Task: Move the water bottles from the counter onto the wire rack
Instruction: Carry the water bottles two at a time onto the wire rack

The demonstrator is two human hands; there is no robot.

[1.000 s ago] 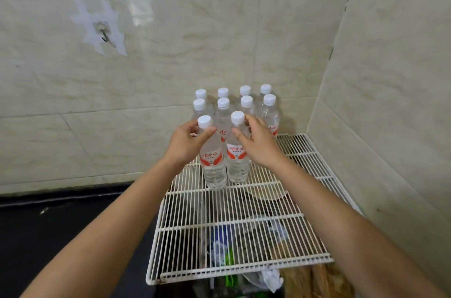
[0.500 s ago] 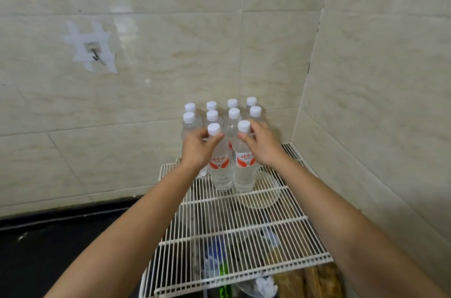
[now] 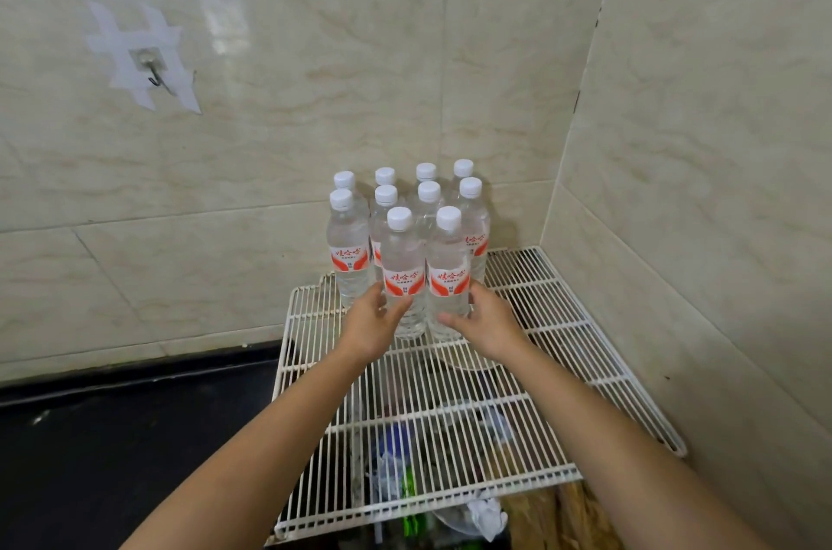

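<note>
Bottles (image 3: 404, 254) between left grip (image 3: 371, 326), right grip (image 3: 488, 322)

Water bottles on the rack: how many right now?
10, all on the wire rack: four in the back row, four in the middle row, the front-left bottle in the left hand, the front-right bottle in the right hand. None looks hidden.

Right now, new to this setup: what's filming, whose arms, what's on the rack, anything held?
No machine: one wide-angle camera on a person's head looks down at their bare arms. A white wire rack sits in a tiled corner with ten upright water bottles in rows. The left hand grips the front-left bottle low down; the right hand grips the front-right bottle. Both seem to stand on the rack. A black counter lies left; a taped hook is on the wall. Items under the rack are too blurred to name.
</note>
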